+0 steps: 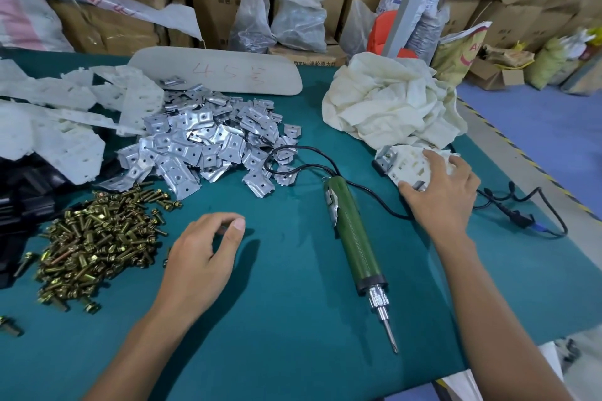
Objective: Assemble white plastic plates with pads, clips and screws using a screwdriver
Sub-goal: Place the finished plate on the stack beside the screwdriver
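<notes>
Head view. Plate (407,169) = white moulded plastic w/ slots. It lies on the green table (293,319) at approx 2 o'clock, just below the crumpled cloth (391,101). A fitted clip (384,156) w/ a screw shows on its far-left corner, so prob. already part-assembled. By the look of it: light, stiff, thin ribs that could crack if bent. Surface is smooth, but slots & edges give purchase. Best hold is prob. across the edges, thumb one side, fingers the other, clear of the metal.

R hand (446,195): spread fairly wide over the plate, fingers draped on top and over the far edge, thumb along the near-left edge. It holds the plate; pressing down or abt to lift, can't say.

L hand (202,257): at 7–8 o'clock, near the screws (97,238) but not touching the heap. Fingers curled in, thumb tip close to forefinger, narrow gap. Whether smth small is pinched there, can't tell; too dark.

Screwdriver (353,234): green, corded, lies flat at centre btw the two hands, bit pointing to 5 o'clock, untouched. Prob. the heaviest item, rigid; take it by the green barrel.

Clips (202,146): shiny bent metal, heap at 11 o'clock. Thin, prob. sharp-edged & slippery. The screws are a brass-coloured heap at 9 o'clock; small, will roll. Spare plates (58,127) are heaped at 10 o'clock. Black pieces (19,202), maybe the pads, sit at the far-left edge.
</notes>
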`<state>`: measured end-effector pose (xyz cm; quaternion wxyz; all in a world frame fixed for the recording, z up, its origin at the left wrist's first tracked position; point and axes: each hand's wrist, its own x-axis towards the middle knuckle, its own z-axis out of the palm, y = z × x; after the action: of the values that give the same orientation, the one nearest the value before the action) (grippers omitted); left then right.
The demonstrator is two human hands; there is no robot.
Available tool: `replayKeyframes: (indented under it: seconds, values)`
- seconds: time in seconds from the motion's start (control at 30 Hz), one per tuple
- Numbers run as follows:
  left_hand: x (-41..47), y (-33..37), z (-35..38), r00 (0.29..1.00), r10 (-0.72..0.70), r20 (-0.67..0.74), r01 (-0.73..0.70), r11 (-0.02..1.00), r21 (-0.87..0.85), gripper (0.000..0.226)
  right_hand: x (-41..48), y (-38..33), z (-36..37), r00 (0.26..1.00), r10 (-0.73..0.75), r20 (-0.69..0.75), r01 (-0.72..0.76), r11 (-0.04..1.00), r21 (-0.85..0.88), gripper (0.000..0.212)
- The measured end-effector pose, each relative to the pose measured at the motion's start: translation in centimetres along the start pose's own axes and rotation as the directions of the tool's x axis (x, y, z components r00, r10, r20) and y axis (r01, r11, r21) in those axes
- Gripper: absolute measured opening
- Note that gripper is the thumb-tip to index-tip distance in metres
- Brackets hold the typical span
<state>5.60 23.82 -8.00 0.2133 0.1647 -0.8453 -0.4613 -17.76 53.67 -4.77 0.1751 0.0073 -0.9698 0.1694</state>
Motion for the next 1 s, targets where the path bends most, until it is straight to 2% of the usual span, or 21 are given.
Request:
replayKeyframes:
  seconds: [0.17, 0.3, 0.37, 0.43, 0.5, 0.57, 0.63, 0.7, 0.8, 0.87, 0.93, 1.0]
  values:
    - [0.0, 0.0, 0.0, 1.000, -0.006, -0.009, 0.006, 1.000, -0.003, 0.023, 0.6, 0.8, 0.3, 0.999, 0.041, -0.030, -0.041, 0.999, 0.017, 0.068]
    - [0.1, 0.0, 0.2, 1.000, 0.030, 0.000, -0.030, 0.998, 0.057, 0.013, 0.3, 0.2, -0.3, 0.997, 0.070, 0.025, -0.070, 0.998, 0.001, 0.077]
    - [0.0, 0.1, 0.2, 0.999, 0.034, 0.003, -0.034, 0.996, 0.081, 0.013, -0.4, -1.2, -1.3, 0.996, 0.084, 0.036, -0.086, 0.994, 0.059, 0.083]
    - [0.1, 0.4, 0.5, 0.999, 0.046, 0.012, -0.046, 0.995, 0.084, 0.014, -1.7, -2.8, -2.9, 0.999, 0.036, -0.012, -0.033, 0.979, 0.203, 0.083]
    - [0.1, 0.4, 0.5, 0.999, 0.053, 0.000, -0.053, 0.995, 0.088, 0.014, -4.3, -5.9, -4.2, 0.996, -0.080, -0.027, 0.084, 0.901, 0.426, 0.072]
    - [0.2, 0.4, 0.5, 0.999, 0.041, -0.023, -0.039, 0.997, 0.067, 0.014, -8.2, -9.8, -4.9, 0.983, -0.184, 0.018, 0.131, 0.764, 0.631, 0.053]
    - [0.5, 0.5, 0.3, 0.999, 0.012, -0.051, -0.012, 1.000, 0.017, 0.016, -11.8, -13.5, -4.4, 0.956, -0.272, 0.107, 0.095, 0.636, 0.766, 0.034]
    - [1.0, 0.8, -0.4, 0.996, 0.024, -0.082, -0.022, 1.000, 0.022, 0.020, -14.2, -16.4, -2.5, 0.909, -0.351, 0.225, 0.014, 0.566, 0.825, 0.017]
    - [2.9, 0.7, -3.3, 0.989, 0.078, -0.122, -0.062, 0.989, 0.132, 0.021, -15.7, -18.6, 0.8, 0.839, -0.426, 0.339, -0.034, 0.580, 0.814, 0.016]
    - [5.0, -0.2, -6.3, 0.985, 0.090, -0.149, -0.051, 0.968, 0.247, 0.022, -15.9, -18.5, 2.4, 0.830, -0.433, 0.352, -0.011, 0.617, 0.787, 0.016]
    - [7.4, -1.5, -9.6, 0.982, 0.067, -0.177, 0.010, 0.917, 0.399, 0.027, -15.7, -18.0, 3.5, 0.837, -0.415, 0.356, -0.031, 0.614, 0.788, 0.018]
    - [9.4, -3.1, -12.3, 0.979, 0.020, -0.204, 0.101, 0.818, 0.567, 0.034, -15.5, -17.7, 3.9, 0.843, -0.393, 0.368, -0.072, 0.594, 0.801, 0.020]
